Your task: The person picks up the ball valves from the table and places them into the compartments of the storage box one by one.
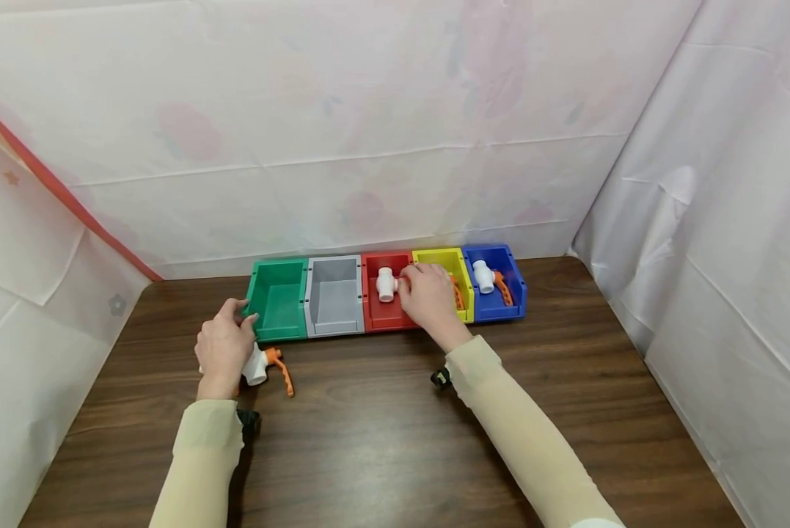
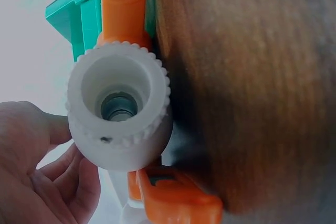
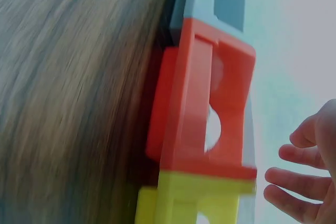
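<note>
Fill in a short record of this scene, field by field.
Bins, left to right: green bin, gray bin, red bin, yellow bin, blue bin
In red: white valve
In yellow: orange handle, partly hidden
In blue: white-and-orange valve
On table: orange-handled valve near green bin
Left grip: beside green bin, contact unclear
Right grip: covers part of yellow bin in head view; nothing visibly held

Table (image 1: 368, 433): one, brown wood-grain top, before me, far edge at 12 o'clock. Directly on it: five bins in a touching row, 11 to 1 o'clock, namely green bin (image 1: 281, 331), grey bin (image 1: 337, 328), red bin (image 1: 384, 323), yellow bin (image 1: 437, 257), blue bin (image 1: 500, 314). Toward 10 o'clock, on my side of the green: white valve (image 1: 256, 369), orange-handled; second valve (image 2: 181, 198), largely hidden from me, orange handle showing.
</note>
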### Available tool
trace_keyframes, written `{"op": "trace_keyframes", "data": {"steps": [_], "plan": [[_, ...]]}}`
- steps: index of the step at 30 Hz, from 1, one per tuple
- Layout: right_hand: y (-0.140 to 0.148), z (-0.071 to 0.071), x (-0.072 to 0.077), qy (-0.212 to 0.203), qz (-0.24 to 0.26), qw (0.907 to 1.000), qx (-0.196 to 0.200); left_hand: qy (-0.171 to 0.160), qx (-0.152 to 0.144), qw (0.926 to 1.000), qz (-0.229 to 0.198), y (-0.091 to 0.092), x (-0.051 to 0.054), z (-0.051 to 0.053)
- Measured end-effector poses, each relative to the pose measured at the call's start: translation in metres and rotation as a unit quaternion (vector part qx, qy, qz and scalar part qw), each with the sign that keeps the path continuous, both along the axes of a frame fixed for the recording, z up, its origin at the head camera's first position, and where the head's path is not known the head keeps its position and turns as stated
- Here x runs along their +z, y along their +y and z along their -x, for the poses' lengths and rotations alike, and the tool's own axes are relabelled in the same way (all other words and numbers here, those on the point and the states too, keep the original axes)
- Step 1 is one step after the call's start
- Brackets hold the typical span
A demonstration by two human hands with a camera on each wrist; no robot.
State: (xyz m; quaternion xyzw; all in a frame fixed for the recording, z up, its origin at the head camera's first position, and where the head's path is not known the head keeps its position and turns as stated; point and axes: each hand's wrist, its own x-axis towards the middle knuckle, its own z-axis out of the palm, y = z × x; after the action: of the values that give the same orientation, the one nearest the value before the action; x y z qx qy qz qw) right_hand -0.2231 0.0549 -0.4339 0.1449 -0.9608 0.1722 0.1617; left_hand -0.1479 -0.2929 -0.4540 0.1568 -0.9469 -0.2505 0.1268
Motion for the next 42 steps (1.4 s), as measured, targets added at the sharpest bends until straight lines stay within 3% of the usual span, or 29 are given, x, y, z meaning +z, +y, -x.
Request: {"op": "trace_keyframes", "data": {"steps": [10,19,24,32,42], "plan": [[0.084,-0.003,-0.008,0.038,0.053,0.9963,-0.056,0.013,-0.004,0.9999,-0.003,0.01,-0.001,0.001],[0.147,-0.007,-0.021,0.059,0.103,0.9838,-0.134,0.015,-0.004,0.9999,0.005,0.01,0.0,0.002],[0.167,-0.011,-0.027,0.067,0.142,0.9733,-0.167,0.008,-0.002,0.9999,0.006,0.011,0.001,0.002],[0.186,-0.022,-0.041,0.042,0.175,0.9635,-0.199,0.011,-0.005,0.9999,0.009,0.012,0.002,0.003],[0.192,-0.025,-0.047,0.024,0.188,0.9612,-0.2,0.006,-0.009,0.9998,0.017,0.01,0.003,0.003]]}}
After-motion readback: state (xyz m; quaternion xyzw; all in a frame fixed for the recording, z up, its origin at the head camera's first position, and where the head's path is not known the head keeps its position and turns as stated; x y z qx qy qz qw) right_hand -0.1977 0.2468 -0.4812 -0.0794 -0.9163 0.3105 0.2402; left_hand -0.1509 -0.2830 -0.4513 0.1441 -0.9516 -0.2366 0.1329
